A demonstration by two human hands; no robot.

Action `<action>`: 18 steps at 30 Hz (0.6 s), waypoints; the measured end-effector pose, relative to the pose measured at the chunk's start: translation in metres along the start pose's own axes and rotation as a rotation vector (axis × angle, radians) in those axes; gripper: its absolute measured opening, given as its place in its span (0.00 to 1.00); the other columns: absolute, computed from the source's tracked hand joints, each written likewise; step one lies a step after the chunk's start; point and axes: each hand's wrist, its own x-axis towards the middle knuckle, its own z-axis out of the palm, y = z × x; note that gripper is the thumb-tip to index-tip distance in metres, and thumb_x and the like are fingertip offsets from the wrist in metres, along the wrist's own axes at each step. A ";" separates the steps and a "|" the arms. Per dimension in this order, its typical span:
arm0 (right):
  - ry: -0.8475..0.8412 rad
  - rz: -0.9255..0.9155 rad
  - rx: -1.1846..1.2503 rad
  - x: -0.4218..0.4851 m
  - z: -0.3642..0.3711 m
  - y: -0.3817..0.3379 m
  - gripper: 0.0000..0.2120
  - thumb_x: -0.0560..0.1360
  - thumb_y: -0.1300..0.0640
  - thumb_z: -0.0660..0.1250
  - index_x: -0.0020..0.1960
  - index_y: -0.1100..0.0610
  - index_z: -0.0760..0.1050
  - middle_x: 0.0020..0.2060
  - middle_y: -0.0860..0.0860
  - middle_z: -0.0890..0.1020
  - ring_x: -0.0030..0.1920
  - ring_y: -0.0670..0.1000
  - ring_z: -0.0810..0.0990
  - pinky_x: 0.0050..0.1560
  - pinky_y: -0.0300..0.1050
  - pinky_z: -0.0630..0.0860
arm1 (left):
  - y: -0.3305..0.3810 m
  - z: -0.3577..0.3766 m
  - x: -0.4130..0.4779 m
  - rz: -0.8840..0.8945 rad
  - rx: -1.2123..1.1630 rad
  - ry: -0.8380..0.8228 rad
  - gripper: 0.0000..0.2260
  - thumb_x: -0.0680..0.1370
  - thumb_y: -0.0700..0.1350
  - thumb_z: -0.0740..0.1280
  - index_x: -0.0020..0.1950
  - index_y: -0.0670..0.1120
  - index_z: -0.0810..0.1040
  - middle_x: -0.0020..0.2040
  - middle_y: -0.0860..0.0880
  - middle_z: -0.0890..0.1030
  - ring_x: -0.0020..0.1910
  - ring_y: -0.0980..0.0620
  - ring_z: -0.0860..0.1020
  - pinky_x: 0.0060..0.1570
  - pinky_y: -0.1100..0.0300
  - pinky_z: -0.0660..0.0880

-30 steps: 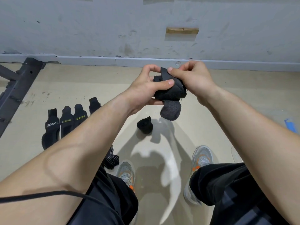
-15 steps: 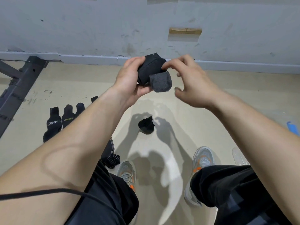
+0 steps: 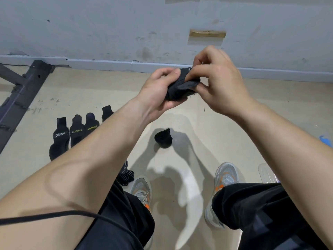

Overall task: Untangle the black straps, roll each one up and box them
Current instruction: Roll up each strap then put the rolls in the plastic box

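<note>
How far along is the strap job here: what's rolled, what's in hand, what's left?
Done: one rolled strap lies on the floor. In hand: the left hand and right hand both grip a second strap, bunched into a roll. Left: a row of flat straps, at least four, lies unrolled at the left. Nothing looks boxed, and no box clearly shows.

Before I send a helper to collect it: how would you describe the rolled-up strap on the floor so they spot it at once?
On the beige floor below the grey wall, look ahead of the grey shoes. The rolled strap sits there alone, a compact black bundle, unlike the printed straps laid flat in a row to its left.
</note>
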 end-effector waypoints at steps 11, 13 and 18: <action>0.182 0.569 0.680 -0.002 0.019 -0.007 0.07 0.67 0.51 0.78 0.39 0.47 0.79 0.55 0.52 0.78 0.54 0.48 0.82 0.60 0.50 0.79 | -0.005 0.011 -0.005 -0.065 -0.061 -0.040 0.04 0.83 0.40 0.64 0.56 0.47 0.75 0.50 0.44 0.83 0.46 0.44 0.85 0.53 0.43 0.83; 0.208 0.607 0.747 -0.002 0.022 -0.010 0.11 0.66 0.48 0.77 0.41 0.49 0.78 0.53 0.55 0.81 0.52 0.50 0.83 0.58 0.55 0.81 | -0.003 0.012 -0.005 -0.075 -0.076 -0.031 0.04 0.83 0.41 0.64 0.57 0.47 0.75 0.51 0.43 0.82 0.48 0.43 0.84 0.54 0.41 0.82; 0.207 0.648 0.829 0.000 0.022 -0.013 0.16 0.70 0.52 0.76 0.51 0.49 0.71 0.52 0.49 0.78 0.46 0.47 0.80 0.46 0.44 0.79 | -0.003 0.015 -0.006 -0.092 -0.072 0.023 0.12 0.82 0.49 0.64 0.62 0.45 0.79 0.56 0.43 0.84 0.54 0.42 0.85 0.48 0.47 0.84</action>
